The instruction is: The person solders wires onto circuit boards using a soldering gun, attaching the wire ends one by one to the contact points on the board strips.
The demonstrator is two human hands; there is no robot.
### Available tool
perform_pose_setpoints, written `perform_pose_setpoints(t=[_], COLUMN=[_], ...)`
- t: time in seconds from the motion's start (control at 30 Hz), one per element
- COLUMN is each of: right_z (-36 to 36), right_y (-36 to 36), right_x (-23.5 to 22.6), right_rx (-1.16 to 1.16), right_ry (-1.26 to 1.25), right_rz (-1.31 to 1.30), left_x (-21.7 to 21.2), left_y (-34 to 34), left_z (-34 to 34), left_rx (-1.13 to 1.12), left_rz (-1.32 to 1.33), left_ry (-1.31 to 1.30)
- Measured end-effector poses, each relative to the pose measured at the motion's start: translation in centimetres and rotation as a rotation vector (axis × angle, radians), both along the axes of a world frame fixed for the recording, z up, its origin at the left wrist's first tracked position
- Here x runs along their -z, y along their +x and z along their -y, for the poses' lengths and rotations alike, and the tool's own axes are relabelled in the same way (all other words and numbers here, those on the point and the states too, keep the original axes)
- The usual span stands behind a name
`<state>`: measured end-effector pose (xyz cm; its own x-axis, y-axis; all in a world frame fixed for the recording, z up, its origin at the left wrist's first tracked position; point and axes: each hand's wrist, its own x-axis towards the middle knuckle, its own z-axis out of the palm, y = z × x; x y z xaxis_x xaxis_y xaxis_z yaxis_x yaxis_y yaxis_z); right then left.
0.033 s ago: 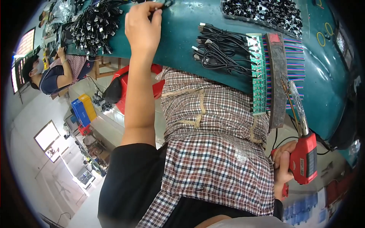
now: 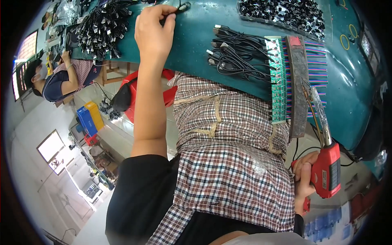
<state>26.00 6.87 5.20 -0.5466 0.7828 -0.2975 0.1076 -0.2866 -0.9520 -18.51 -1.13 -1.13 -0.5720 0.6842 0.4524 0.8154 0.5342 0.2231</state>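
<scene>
At the far edge of the bench, my left hand (image 2: 154,34) pinches a thin black cable (image 2: 184,7); a small loop of it sticks out past the fingertips. My right hand (image 2: 304,177) is wrapped round the red handle of a soldering gun (image 2: 326,171), low at the right. Its foil-wrapped barrel points up beside a dark, worn bar (image 2: 299,94). This bar lies across striped ribbon wires (image 2: 317,65), next to a row of green circuit boards (image 2: 278,87). Several black USB cables (image 2: 239,59) lead from the upper boards onto the bench.
A heap of black cables (image 2: 100,32) lies at the far left. A tray of small black parts (image 2: 281,18) stands at the far right, with yellow rings (image 2: 345,41) beyond it. Another person (image 2: 61,81) sits at left. A red chair (image 2: 130,100) is under the bench edge.
My left hand has shifted slightly, turning the black cable so that its loop shows more clearly. My right hand and the soldering gun have stayed put.
</scene>
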Motion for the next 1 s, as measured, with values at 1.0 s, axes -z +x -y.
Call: perform_pose_setpoints(t=[1.0], right_z=[-0.8], right_y=[-5.5], right_x=[-1.9], right_rx=[0.118], right_ry=[-0.046], right_rz=[0.117], left_x=[-7.1], left_y=[15.9], left_z=[-3.4], left_rx=[0.560], left_rz=[0.953], left_ry=[0.006])
